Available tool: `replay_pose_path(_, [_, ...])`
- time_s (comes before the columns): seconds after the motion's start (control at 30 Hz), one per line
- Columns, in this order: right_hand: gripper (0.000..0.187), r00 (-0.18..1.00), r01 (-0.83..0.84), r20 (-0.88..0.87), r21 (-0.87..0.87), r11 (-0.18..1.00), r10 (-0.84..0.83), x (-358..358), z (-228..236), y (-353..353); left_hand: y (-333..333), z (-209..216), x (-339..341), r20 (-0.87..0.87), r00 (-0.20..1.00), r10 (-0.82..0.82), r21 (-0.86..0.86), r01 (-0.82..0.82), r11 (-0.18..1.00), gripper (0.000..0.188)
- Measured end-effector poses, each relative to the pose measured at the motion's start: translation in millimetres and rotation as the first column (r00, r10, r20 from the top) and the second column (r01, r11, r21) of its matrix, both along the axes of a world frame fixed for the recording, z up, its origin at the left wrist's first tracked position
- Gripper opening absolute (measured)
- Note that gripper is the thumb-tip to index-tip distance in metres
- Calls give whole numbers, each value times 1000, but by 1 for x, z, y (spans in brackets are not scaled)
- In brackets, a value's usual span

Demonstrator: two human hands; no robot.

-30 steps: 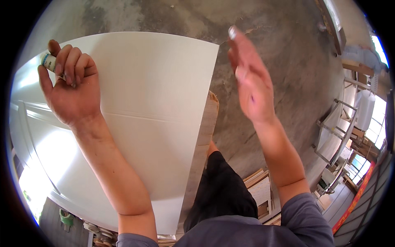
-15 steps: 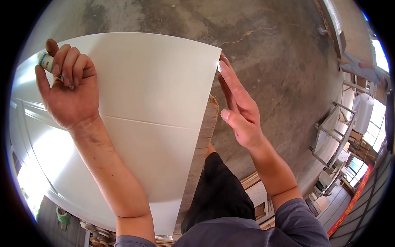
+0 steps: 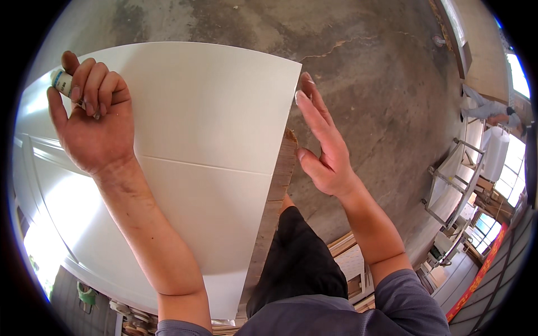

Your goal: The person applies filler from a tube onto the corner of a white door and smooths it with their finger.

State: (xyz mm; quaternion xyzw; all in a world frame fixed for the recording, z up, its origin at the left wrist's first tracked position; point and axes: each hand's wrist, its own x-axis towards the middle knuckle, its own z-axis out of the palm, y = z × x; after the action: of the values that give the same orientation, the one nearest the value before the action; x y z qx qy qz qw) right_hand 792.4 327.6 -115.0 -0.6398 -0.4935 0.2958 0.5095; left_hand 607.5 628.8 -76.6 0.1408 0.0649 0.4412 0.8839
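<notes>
A large glossy white panel [image 3: 207,123], with moulded grooves toward its left side, lies flat before me. Over its far left part my left hand [image 3: 98,115] is palm up, fingers curled around a small white tube [image 3: 63,82] with a blue band. Part of the tube is hidden by the fingers. My right hand [image 3: 328,148] is beside the panel's right edge, fingers stretched out and thumb apart. Its fingertips are at the edge near the far right corner; firm contact cannot be made out. Nothing shows in that palm.
A rough wooden support [image 3: 276,196] juts out under the panel's right edge. Concrete floor [image 3: 392,101] stretches beyond. A metal cart frame [image 3: 457,182] stands at the right, with another person [image 3: 490,109] farther off. Boards [image 3: 354,263] lean beside my leg.
My right hand has shifted slightly left, its thumb closer to the panel's edge. My left hand stays nearly still with the tube. At the far right, the other person has changed position.
</notes>
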Motion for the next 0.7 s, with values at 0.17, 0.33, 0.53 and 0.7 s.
replay_pose_path(0.17, [83, 991, 35, 124, 81, 996, -45, 13, 1, 10, 0, 1, -1, 9, 1000, -4, 0, 4, 1000, 37])
replay_pose_path(0.33, [72, 985, 51, 159, 123, 991, -71, 28, 8, 22, 1, 0, -1, -2, 1000, 4, 7, -4, 1000, 37])
replay_pose_path(0.53, [64, 992, 55, 104, 111, 992, -66, 32, 14, 29, 1, -1, -2, -6, 1000, 7, 6, -7, 1000, 38])
replay_pose_path(0.7, [64, 998, 59, 28, 101, 993, -62, 30, 12, 28, 1, -1, -1, 7, 1000, -6, 15, 6, 1000, 38])
